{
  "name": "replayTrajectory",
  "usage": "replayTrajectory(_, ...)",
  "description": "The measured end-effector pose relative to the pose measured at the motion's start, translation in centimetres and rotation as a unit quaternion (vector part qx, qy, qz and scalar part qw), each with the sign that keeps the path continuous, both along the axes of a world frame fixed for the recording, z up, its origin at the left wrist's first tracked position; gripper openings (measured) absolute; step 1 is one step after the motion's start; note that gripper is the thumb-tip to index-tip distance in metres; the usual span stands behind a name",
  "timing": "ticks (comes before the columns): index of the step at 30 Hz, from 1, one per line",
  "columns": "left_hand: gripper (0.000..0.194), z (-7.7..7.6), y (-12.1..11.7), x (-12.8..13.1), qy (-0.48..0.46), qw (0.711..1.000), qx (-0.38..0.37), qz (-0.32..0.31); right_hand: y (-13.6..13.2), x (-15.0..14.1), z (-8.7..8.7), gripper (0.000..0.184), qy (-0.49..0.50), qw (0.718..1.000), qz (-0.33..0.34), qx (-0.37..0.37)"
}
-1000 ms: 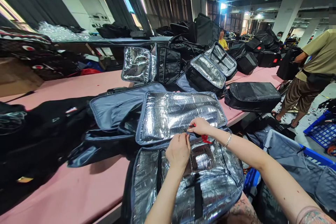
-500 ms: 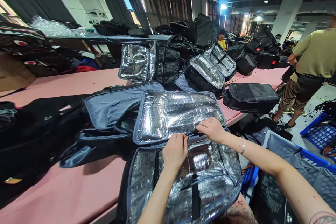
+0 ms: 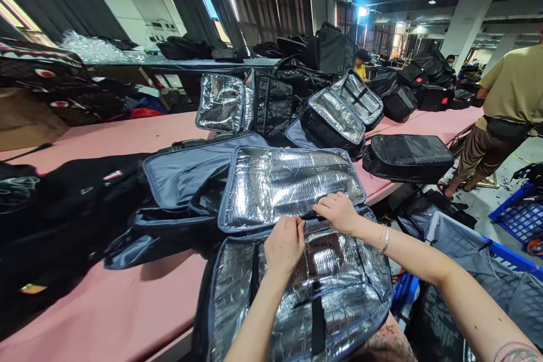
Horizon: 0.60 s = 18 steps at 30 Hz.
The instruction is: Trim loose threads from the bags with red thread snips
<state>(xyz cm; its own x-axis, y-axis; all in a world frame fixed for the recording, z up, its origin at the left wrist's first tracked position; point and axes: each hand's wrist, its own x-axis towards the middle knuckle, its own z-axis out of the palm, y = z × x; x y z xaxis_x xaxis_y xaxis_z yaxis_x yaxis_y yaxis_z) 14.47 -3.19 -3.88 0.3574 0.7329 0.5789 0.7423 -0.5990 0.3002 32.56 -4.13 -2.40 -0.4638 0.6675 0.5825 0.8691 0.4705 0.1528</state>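
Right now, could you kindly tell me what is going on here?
One wearer's left hand and right hand are both at the seam joining lid and body of an open silver-lined bag, at the edge of a pink table. The left is closed; whatever it may grip is hidden. The lid lies folded back.

On the back table [image 3: 189,64] at upper left, a heap of crumpled clear plastic [image 3: 99,50]. On the pink table [image 3: 169,124], toward the right, a black backpack [image 3: 409,155] lying flat. On the floor [image 3: 526,150] at right, a lattice-sided blue crate [image 3: 514,218] near a standing person [image 3: 515,87] in tan.
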Motion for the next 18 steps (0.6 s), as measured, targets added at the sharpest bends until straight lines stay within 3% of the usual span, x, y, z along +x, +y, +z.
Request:
replayTrajectory(6,0.024,0.5,-1.3,-2.3,-0.095,0.988,-0.083,-0.092,-0.4,1.0,0.1,0.021,0.172,0.978,0.009,-0.116)
replayTrajectory(8,0.032,0.9,-2.0,-3.1,-0.106,0.978,-0.118,-0.139,-0.2,0.7,0.3,0.031,0.201,0.962,-0.023,-0.182)
replayTrajectory(11,0.048,1.4,-2.5,-3.9,-0.098,0.963,-0.165,-0.190,0.5,0.1,0.5,0.024,0.207,0.939,-0.080,-0.261)
replayTrajectory(13,0.047,1.4,-2.3,-3.9,-0.103,0.966,-0.170,-0.166,1.2,-0.3,0.6,0.019,0.208,0.929,-0.110,-0.285)
replayTrajectory(18,0.031,0.9,-0.8,-2.6,-0.120,0.985,-0.122,0.038,3.1,-0.9,1.3,0.015,0.206,0.899,-0.164,-0.351)
